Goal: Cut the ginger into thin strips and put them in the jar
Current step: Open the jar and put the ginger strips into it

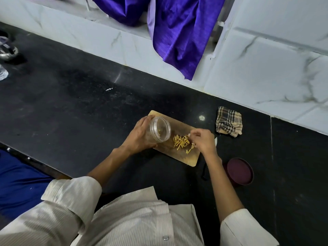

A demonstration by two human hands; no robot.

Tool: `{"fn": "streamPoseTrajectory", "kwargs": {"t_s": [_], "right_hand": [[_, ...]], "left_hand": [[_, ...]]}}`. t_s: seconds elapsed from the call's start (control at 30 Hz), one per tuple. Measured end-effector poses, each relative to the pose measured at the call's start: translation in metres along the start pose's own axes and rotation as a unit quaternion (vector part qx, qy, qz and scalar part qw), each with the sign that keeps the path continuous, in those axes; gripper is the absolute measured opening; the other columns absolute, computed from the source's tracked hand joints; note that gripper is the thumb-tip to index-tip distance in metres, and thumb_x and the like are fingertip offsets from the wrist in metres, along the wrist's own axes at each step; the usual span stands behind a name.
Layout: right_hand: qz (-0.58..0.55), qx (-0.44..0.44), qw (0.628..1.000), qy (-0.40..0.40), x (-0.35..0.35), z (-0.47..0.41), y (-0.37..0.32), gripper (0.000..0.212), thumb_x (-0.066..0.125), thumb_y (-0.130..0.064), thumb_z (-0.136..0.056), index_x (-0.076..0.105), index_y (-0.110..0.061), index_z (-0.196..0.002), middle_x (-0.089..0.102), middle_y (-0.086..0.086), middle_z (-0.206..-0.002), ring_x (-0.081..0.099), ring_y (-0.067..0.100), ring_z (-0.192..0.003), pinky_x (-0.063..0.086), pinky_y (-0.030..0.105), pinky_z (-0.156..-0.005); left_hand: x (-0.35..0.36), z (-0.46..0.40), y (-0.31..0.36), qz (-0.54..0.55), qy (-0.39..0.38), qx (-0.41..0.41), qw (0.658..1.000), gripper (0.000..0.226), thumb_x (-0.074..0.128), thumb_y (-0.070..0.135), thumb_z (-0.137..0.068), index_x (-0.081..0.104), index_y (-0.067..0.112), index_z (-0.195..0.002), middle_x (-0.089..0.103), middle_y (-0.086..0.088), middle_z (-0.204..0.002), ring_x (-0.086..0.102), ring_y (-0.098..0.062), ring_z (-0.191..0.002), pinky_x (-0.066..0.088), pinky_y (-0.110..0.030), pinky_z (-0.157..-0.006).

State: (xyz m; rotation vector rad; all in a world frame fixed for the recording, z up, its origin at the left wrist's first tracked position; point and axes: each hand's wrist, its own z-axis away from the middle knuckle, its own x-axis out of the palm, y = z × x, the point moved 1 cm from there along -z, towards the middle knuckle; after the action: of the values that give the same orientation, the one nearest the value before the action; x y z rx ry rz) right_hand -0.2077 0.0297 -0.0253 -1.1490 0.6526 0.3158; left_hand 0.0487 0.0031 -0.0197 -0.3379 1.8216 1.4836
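Note:
A small wooden cutting board (190, 159) lies on the black counter. Thin yellow ginger strips (181, 141) are heaped in its middle. My left hand (140, 137) grips a clear plastic jar (160, 128), tilted on its side with its mouth facing the heap; a few strips lie inside it. My right hand (204, 140) rests at the right of the heap, its fingers curled and touching the strips. A pale knife tip (216, 140) shows just past my right hand, on the counter.
A maroon jar lid (239, 171) lies on the counter to the right. A folded checked cloth (229, 123) sits behind the board. A purple cloth (179, 32) hangs over the tiled wall. Steel and plastic items (7, 50) stand at the far left.

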Motion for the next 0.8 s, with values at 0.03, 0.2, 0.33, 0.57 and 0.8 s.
{"fn": "streamPoseTrajectory", "kwargs": {"t_s": [0.03,0.2,0.33,0.57,0.8], "right_hand": [[0.033,0.005,0.999,-0.011,0.000,0.000,0.006,0.033,0.073,-0.023,-0.089,0.070,-0.007,-0.118,0.071,0.007,-0.112,0.068,0.021,-0.099,0.057,0.044,-0.089],[0.147,-0.002,0.986,-0.073,0.019,0.008,0.001,0.063,0.075,-0.043,-0.084,0.054,-0.017,-0.138,0.044,0.010,-0.138,0.053,0.027,-0.122,0.045,0.039,-0.102],[0.178,-0.024,0.983,-0.048,0.034,0.013,-0.005,0.046,0.073,-0.029,-0.088,0.060,-0.018,-0.130,0.042,0.008,-0.137,0.049,0.025,-0.124,0.042,0.038,-0.103],[0.117,-0.033,0.993,0.000,0.027,0.011,-0.001,0.023,0.069,-0.008,-0.089,0.074,-0.011,-0.111,0.069,0.003,-0.119,0.064,0.016,-0.109,0.045,0.027,-0.096],[-0.093,0.061,0.994,0.002,0.021,0.006,0.008,0.016,0.067,-0.002,-0.090,0.074,-0.003,-0.105,0.073,0.005,-0.092,0.065,0.010,-0.060,0.057,0.019,-0.055]], "left_hand": [[0.000,0.000,0.000,0.001,0.000,-0.004,1.000,0.106,0.089,0.025,-0.060,0.027,0.019,-0.146,0.032,0.000,-0.146,0.030,-0.017,-0.135,0.032,-0.030,-0.104],[0.001,0.001,0.001,0.005,-0.002,-0.010,1.000,0.107,0.089,0.025,-0.059,0.026,0.020,-0.146,0.031,0.001,-0.146,0.030,-0.016,-0.135,0.033,-0.031,-0.104],[0.001,0.001,0.002,0.004,0.000,-0.010,1.000,0.107,0.089,0.024,-0.059,0.026,0.020,-0.146,0.031,0.001,-0.146,0.030,-0.016,-0.135,0.031,-0.028,-0.103],[-0.001,0.001,0.003,0.000,-0.005,-0.006,1.000,0.107,0.089,0.023,-0.060,0.026,0.018,-0.146,0.031,-0.001,-0.146,0.030,-0.018,-0.135,0.032,-0.031,-0.104],[-0.003,0.002,0.005,0.005,-0.003,-0.007,1.000,0.105,0.089,0.022,-0.061,0.027,0.018,-0.145,0.031,0.000,-0.146,0.029,-0.017,-0.136,0.030,-0.029,-0.104]]}}
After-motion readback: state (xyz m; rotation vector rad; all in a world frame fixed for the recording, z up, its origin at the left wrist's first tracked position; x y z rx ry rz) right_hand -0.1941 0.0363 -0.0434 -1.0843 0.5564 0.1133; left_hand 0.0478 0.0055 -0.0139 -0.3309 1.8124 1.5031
